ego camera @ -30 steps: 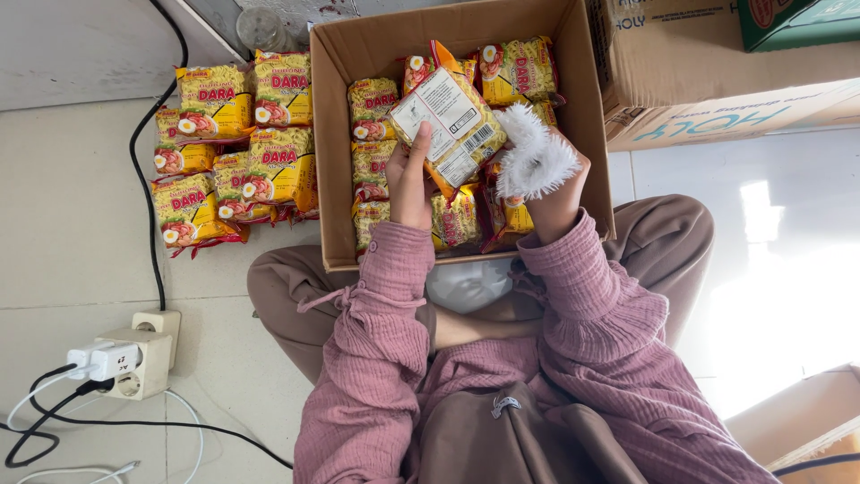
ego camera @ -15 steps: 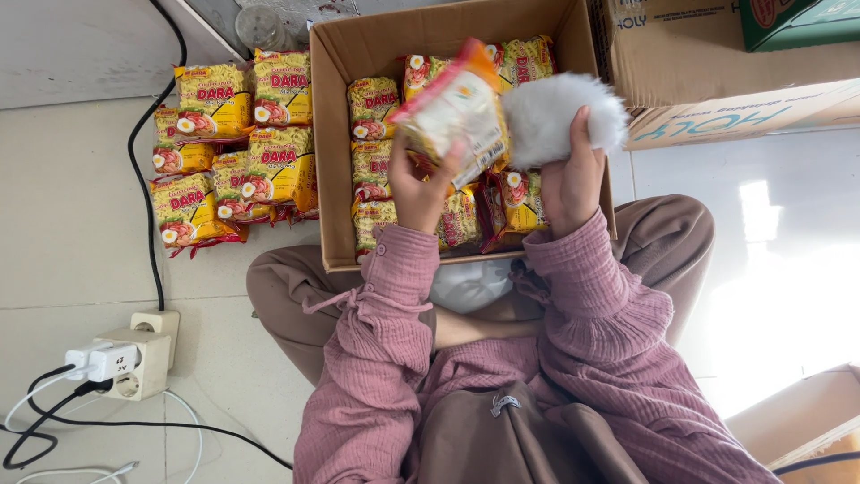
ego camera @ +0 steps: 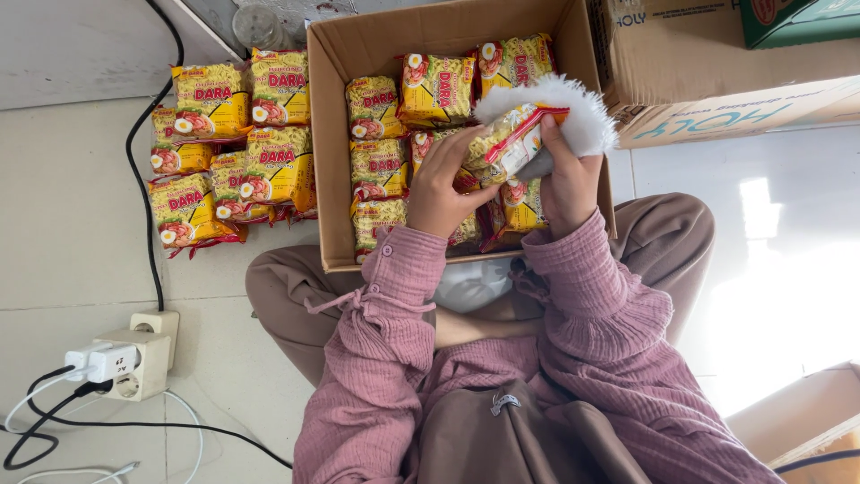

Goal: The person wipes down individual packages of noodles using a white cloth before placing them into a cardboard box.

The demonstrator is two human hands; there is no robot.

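The packet (ego camera: 509, 142) is held up over the open box (ego camera: 327, 179), between the two hands and touching both. Its long axis runs slantwise, from near-left to far-right, with the far-right end pressed against a white fluffy cloth (ego camera: 582, 116).

The left hand (ego camera: 443, 184) is at the packet's near-left end, fingers curled around its edge, thumb on top. The right hand (ego camera: 564, 179) is on the far-right side, fingers closed around the cloth and bearing on the packet's end; how firmly it grips the packet itself I cannot tell. Both hands are equally close to it.

Below them the box holds more yellow packets in rows. A stack (ego camera: 228, 143) of the same packets lies on the floor (ego camera: 72, 242) to the left, well apart from the hands. A power strip (ego camera: 134, 363) sits near-left.
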